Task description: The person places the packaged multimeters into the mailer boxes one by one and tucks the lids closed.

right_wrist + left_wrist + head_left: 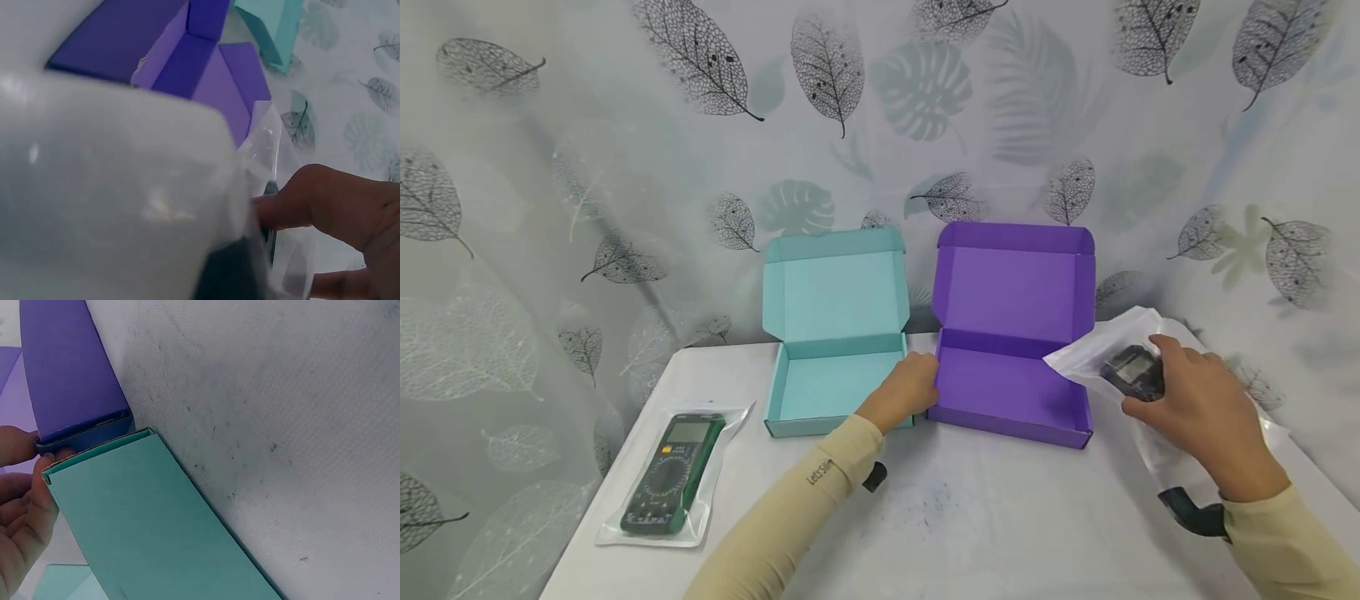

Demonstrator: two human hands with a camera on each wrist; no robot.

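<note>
My left hand [904, 385] is at the left side of the open purple cardboard box [1011, 431]. In the left wrist view, the thumb and fingers of that hand [28, 522] pinch the purple box's side wall [72, 369], beside the teal box [144, 512]. At the right, my right hand [1210, 408] grips a dark device with a small grey display [1135, 372] inside a clear plastic bag [1078, 358], held up beside the purple box. The right wrist view shows the bag [125, 175] filling much of the foreground, so the device is mostly hidden there.
The open teal box [842, 383] stands left of the purple one, both lids raised towards a leaf-print curtain [850, 167]. A green and black multimeter [666, 475] in a clear bag lies on the left of the white-covered table [970, 533].
</note>
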